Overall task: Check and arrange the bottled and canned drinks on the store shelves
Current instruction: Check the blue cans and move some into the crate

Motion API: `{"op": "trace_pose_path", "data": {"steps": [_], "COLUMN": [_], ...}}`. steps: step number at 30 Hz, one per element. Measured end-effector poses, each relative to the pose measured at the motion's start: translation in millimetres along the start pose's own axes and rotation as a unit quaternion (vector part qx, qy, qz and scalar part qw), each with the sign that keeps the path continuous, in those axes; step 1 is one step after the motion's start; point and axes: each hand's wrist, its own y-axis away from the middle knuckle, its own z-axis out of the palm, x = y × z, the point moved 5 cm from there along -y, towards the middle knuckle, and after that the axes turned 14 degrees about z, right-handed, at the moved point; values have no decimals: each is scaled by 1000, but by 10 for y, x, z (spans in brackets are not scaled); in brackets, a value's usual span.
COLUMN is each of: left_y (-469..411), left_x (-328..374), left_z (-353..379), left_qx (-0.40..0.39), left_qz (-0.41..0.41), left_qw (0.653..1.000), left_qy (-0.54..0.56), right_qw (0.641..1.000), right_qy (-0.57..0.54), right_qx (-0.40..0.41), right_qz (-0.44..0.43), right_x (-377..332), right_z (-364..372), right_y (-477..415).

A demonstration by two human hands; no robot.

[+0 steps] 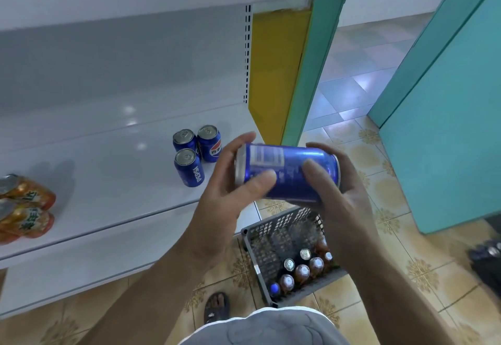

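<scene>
A blue Pepsi can lies on its side in front of me, held by both hands just off the shelf's right front corner. My left hand grips its top end, thumb across the label. My right hand grips its bottom end. Three blue Pepsi cans stand upright together on the white shelf, just left of the held can. Orange cans stand at the shelf's left edge, partly cut off by the frame.
A grey plastic basket sits on the tiled floor below my hands, with several bottles and cans in it. A yellow and teal panel ends the shelf on the right. A teal wall stands further right. My sandalled foot is near the basket.
</scene>
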Motion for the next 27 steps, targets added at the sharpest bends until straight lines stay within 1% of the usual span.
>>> {"op": "trace_pose_path", "data": {"steps": [2, 3, 5, 7, 9, 10, 12, 13, 15, 17, 19, 21, 22, 23, 25, 26, 27], "left_y": [-9, -27, -41, -31, -19, -13, -16, -25, -34, -26, -16, -10, -16, -27, -53, -60, -68], "left_x": [34, 42, 12, -6, 1, 21, 60, 61, 30, -12, -5, 30, 41, 37, -3, -14, -9], "left_z": [5, 0, 3, 8, 16, 18, 8, -4, 8, 17, 54, 68, 68, 58, 32, 23, 24], "left_qx": [-10, 4, 30, 28, 2, -12, -18, -10, 19, 19, -1, -25, -29, -19, 27, 38, 31], "left_qz": [20, 15, -20, -43, -21, 0, 30, 31, -6, -26, -16, 22, 37, 41, 12, 5, 8], "left_qw": [1000, 1000, 999, 998, 999, 999, 999, 999, 1000, 999, 1000, 999, 998, 998, 999, 999, 999], "left_qy": [-16, -13, -8, -20, -32, -37, -40, -34, -12, -13, -24, -42, -43, -38, -12, -11, -24], "right_qw": [999, 999, 997, 994, 997, 999, 999, 999, 996, 991, 994, 996, 995, 996, 996, 997, 998], "right_qy": [2, 17, 62, 85, 51, 30, 28, 42, 88, 115, 101, 65, 58, 63, 85, 82, 68], "right_qx": [7, -4, -29, -19, 23, 36, 32, 21, -11, -20, 27, 64, 60, 43, 6, -4, -2], "right_qz": [35, 27, -24, -63, -43, -17, 18, 15, -31, -72, -43, 24, 47, 52, 27, 16, 17], "right_x": [57, 43, 3, -34, -18, 21, 73, 76, 39, 19, 22, 84, 113, 122, 106, 106, 105], "right_z": [-13, 1, 21, 14, -12, -23, -23, -14, 11, -6, -35, -75, -93, -92, -82, -88, -96], "right_y": [-9, 0, 28, 51, 37, 24, 8, 8, 27, 48, 27, -10, -19, -17, 10, 21, 17]}}
